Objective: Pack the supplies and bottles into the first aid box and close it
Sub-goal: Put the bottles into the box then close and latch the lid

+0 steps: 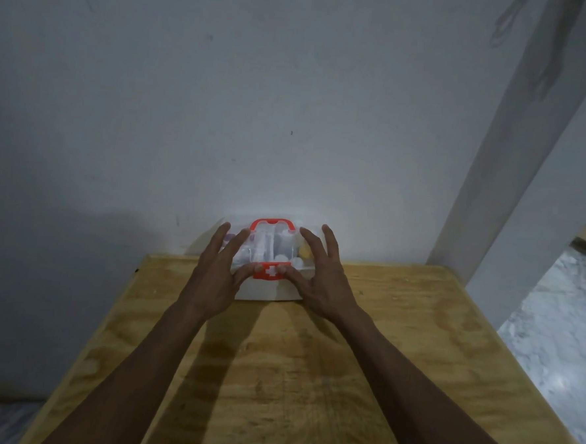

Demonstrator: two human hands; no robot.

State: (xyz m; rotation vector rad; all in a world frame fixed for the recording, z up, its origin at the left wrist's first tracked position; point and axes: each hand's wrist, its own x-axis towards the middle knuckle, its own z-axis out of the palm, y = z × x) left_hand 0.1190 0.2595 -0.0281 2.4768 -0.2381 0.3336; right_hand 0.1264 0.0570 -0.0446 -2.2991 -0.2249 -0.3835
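- Head view: the box (269, 290) sits at the table's (309, 377) far edge, middle of the frame, against the wall.
- Its clear lid (269, 244) looks down, bottles (285, 243) visible through it; nothing is loose on the table.
- Both hands are spread: left hand (218, 275) and right hand (322, 280) flank the lid, thumbs meeting on the red latch (270, 271).
- Judged step: snapping the latch. Press both thumbs evenly while the fingers steady the lid, so the box does not slide.
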